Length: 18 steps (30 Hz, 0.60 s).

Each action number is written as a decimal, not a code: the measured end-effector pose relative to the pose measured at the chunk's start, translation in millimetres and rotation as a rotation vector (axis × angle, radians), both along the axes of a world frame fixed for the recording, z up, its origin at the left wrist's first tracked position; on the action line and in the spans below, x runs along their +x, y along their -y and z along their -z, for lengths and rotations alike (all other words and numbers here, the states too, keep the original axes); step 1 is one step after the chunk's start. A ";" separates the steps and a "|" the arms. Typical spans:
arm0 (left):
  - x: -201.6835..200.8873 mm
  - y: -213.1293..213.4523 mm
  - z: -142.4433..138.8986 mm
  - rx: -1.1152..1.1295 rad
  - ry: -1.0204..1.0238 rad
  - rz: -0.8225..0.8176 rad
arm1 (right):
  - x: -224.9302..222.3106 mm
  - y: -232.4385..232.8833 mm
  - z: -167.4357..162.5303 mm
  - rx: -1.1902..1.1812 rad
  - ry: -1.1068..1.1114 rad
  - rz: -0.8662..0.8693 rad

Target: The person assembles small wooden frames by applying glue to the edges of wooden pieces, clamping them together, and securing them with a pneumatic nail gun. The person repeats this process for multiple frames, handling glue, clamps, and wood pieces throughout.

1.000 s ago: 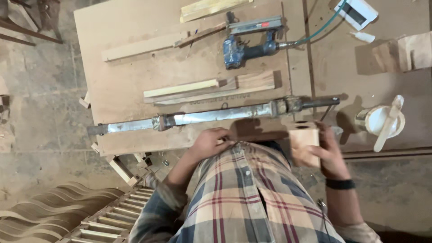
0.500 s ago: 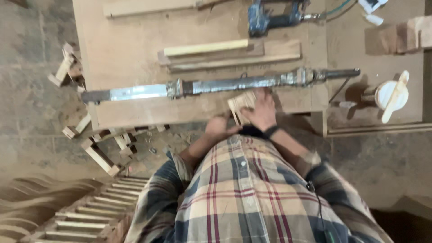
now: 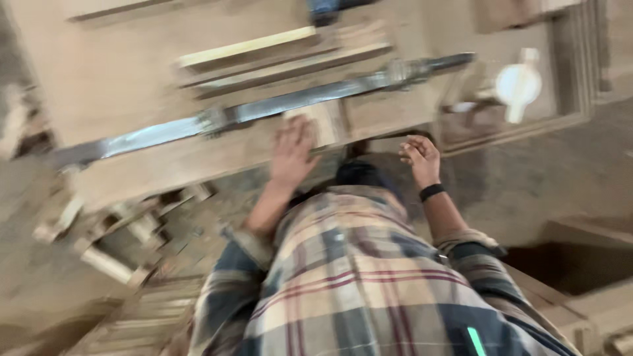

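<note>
The view is blurred by motion. My left hand (image 3: 293,155) lies flat at the front edge of the wooden workbench (image 3: 132,79), its fingers pressing on a small pale wooden block (image 3: 324,122). The block sits just in front of a long metal bar clamp (image 3: 297,99) that runs across the bench. My right hand (image 3: 420,158) hovers off the bench edge to the right. Its fingers are loosely curled and it holds nothing. A black band (image 3: 432,192) is on that wrist. My plaid shirt fills the lower middle.
Two long wooden strips (image 3: 250,46) lie behind the clamp. A white cup with a pale stick (image 3: 518,82) stands at the right. Part of a blue power tool (image 3: 330,8) shows at the top. Scrap wood pieces (image 3: 112,244) lie on the floor at the left.
The block passed from my right hand to the bench edge under my left hand. My right hand came off it and drew back to the right. The camera swung and blurred.
</note>
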<state>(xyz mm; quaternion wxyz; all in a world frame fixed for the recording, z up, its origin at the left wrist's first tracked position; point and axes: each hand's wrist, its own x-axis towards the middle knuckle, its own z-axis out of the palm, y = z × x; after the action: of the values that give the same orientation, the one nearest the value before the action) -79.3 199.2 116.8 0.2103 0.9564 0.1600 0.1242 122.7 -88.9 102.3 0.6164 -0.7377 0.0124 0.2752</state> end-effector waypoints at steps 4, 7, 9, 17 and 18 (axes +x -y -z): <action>18.0 13.6 3.5 0.058 0.013 0.043 | 70.2 81.3 -17.3 -0.504 0.703 0.196; 26.1 24.4 5.6 0.115 0.039 -0.022 | 131.1 116.2 -35.3 -0.761 0.962 0.296; 31.0 31.2 6.7 0.142 0.019 -0.066 | 166.3 128.0 -42.4 -0.953 1.113 0.288; 43.7 38.9 7.5 0.106 -0.035 -0.106 | 252.3 150.9 -14.2 -1.033 0.727 -0.130; 44.2 39.0 7.0 0.103 -0.042 -0.112 | 256.3 155.2 -8.4 -1.043 0.710 -0.140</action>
<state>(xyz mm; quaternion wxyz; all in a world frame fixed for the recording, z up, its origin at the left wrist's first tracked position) -35.1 160.1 109.8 0.1502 0.9580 0.2109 0.1236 379.0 -244.1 110.7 0.1229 -0.9864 -0.1086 0.0111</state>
